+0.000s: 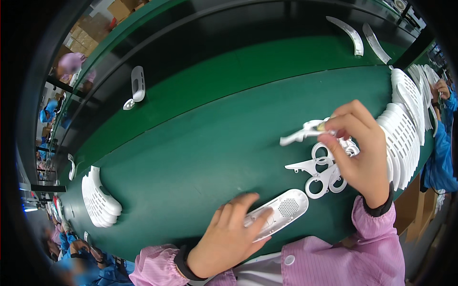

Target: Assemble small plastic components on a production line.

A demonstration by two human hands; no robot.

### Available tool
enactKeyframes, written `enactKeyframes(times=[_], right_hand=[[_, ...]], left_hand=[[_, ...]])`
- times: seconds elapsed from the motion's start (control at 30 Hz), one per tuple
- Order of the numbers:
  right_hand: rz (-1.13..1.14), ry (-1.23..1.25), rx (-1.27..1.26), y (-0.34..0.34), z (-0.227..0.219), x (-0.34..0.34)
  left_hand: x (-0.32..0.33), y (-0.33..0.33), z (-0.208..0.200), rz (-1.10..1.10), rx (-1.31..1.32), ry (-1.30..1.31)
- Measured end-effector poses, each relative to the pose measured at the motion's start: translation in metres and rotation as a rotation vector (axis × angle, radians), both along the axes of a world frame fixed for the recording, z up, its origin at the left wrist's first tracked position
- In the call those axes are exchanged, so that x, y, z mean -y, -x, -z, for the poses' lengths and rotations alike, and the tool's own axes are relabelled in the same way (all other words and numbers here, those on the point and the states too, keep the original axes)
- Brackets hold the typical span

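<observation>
My left hand point(229, 233) grips a long white plastic cover point(289, 208) with rounded ends, which lies slantwise on the green table near my body. A patch of small round holes shows at the cover's right end; my thumb rests over its middle part. Farther right, my right hand point(363, 155) pinches a white plastic piece point(296, 136) with a long arm, held between thumb and fingers and slightly blurred. Directly beneath it lies a loose heap of white ring-shaped parts point(316, 185), some with pointed arms. My right hand partly hides that heap.
Nested slotted white covers point(400, 143) stand along the right edge, and a smaller stack point(98, 202) lies at the left. Curved white strips point(350, 34) and an oval white piece point(137, 86) rest at the back. Co-workers in blue sleeves point(441, 157) are beyond both ends.
</observation>
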State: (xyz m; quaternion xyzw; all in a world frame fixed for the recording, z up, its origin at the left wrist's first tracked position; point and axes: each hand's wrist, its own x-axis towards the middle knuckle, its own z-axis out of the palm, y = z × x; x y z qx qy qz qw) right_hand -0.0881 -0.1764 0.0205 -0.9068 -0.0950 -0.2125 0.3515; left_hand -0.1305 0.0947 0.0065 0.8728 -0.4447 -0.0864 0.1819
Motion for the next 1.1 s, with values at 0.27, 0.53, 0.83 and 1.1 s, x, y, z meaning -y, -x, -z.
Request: enactKeyframes(times=[0.27, 0.53, 0.83, 1.1], right_hand=[[-0.399, 0.197, -0.059, 0.026, 0.016, -0.032], [-0.476, 0.464, -0.033, 0.032, 0.033, -0.054], [-0.507, 0.455, 0.011, 0.034, 0.041, -0.072], [-0.340, 0.298, -0.185, 0.039, 0.043, -0.087]], left_hand=[[-0.033, -0.002, -0.002, -0.296, -0.142, -0.086], [-0.042, 0.001, 0.021, -0.276, -0.026, -0.025], [-0.042, 0.001, 0.016, -0.269, -0.131, -0.050], [-0.037, 0.005, 0.019, -0.288, -0.082, -0.065]])
